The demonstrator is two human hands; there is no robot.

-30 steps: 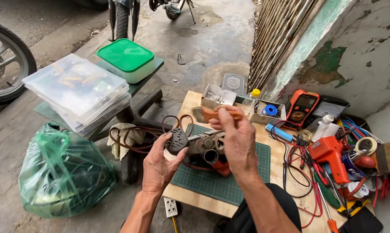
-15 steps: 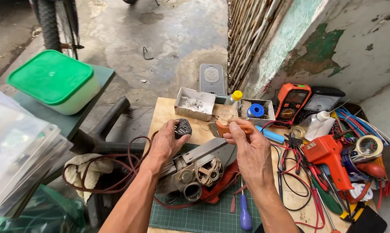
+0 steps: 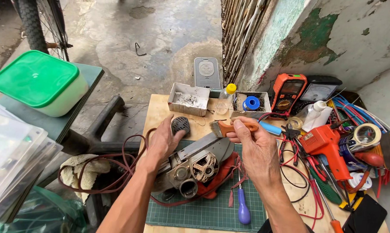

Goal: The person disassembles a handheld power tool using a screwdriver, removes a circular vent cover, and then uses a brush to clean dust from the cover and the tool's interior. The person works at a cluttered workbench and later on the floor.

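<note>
My left hand (image 3: 162,141) holds a small dark grille cap (image 3: 180,125) between thumb and fingers, and rests on an opened power tool (image 3: 198,165) with grey metal body and orange shell. The tool lies on a green cutting mat (image 3: 212,210). My right hand (image 3: 256,148) grips a small brush with an orange handle (image 3: 236,127), its bristles pointing left over the tool. A red-brown power cord (image 3: 117,172) loops off the table's left side.
A blue-handled screwdriver (image 3: 243,206) lies on the mat. Behind stand a metal tray (image 3: 188,99), a box with a blue spool (image 3: 251,102), an orange multimeter (image 3: 289,91), an orange soldering gun (image 3: 326,144) and tangled wires. A green-lidded tub (image 3: 40,82) sits left.
The view has shifted closer and slightly left. My left hand has lowered with the dark cap onto the tool; my right hand has drawn the brush in over the tool.
</note>
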